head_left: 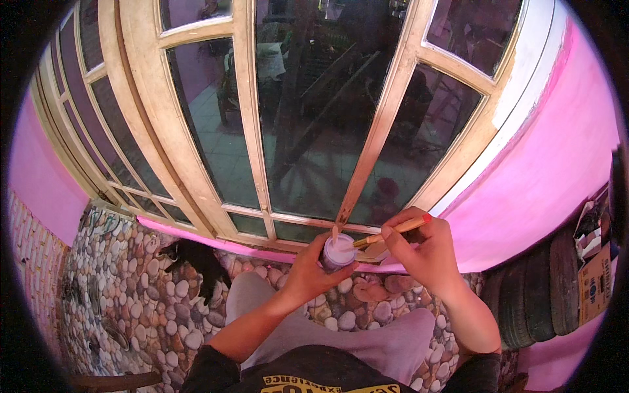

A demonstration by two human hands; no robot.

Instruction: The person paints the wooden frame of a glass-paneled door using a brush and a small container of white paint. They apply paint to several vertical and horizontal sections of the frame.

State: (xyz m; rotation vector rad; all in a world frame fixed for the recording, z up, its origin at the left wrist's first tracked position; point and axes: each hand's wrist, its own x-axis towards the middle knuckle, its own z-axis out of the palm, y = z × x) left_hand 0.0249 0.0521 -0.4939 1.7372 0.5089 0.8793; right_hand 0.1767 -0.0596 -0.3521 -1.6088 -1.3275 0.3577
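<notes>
My left hand [309, 270] is wrapped round a small open pot [339, 254] of pale whitish paint, held above my lap. A short light stick [335, 234] rises from the pot's far rim. In my right hand [424, 254] is a thin paintbrush [409, 224], gripped near the red-tipped end of its wooden handle. The brush slants down to the left, its bristle end at the mouth of the pot. Just beyond both hands stands the cream wooden window frame [363, 167]; a white strip [517, 121] runs along its right edge.
Dark glass panes [314, 131] fill the frame. A pink wall [557, 144] curves away at right. Stacked tyres [521, 304] and a cardboard box [595, 285] stand at lower right. On the pebble-patterned floor [144, 295] at left lies a black cat [200, 263].
</notes>
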